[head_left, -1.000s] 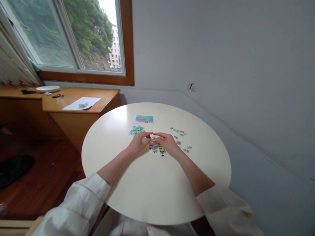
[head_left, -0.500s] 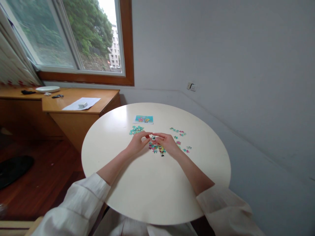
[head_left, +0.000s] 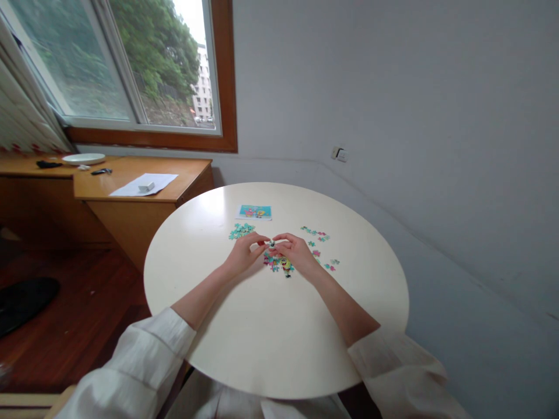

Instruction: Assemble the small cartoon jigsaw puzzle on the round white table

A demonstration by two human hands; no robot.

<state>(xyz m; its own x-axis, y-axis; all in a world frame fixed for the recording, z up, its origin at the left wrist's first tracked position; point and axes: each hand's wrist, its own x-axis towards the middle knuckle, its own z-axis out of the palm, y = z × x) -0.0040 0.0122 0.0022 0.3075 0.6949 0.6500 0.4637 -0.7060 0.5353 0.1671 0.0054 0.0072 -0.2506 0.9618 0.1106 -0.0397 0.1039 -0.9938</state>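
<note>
Fingers [head_left: 259, 237] of both hands are curved toward each other, thumb and index of each pinching a small puzzle piece [head_left: 271, 244] from opposite sides. Whether it is one piece or two joined cannot be told at this size. The piece is above the far edge of a partly joined cluster [head_left: 286, 265] near the middle of the white table [head_left: 262, 337].

Handling, as judged: grip should be light and at the edges, so that tabs are not bent and the printed face stays readable. Any pressing together should be done squarely, with the tabs lined up first. Low wrists risk nudging the cluster.

Pose: the left hand [head_left: 241, 254] and right hand [head_left: 298, 254] are nearly mirrored, backs upward, wrists angled inward. Both forearms reach forward over the table, sleeves at about the elbows.

Surroundings: a green pile [head_left: 241, 231] is just beyond the left hand, a picture card [head_left: 254, 212] behind it; loose pieces [head_left: 315, 233] are scattered to the right.
</note>
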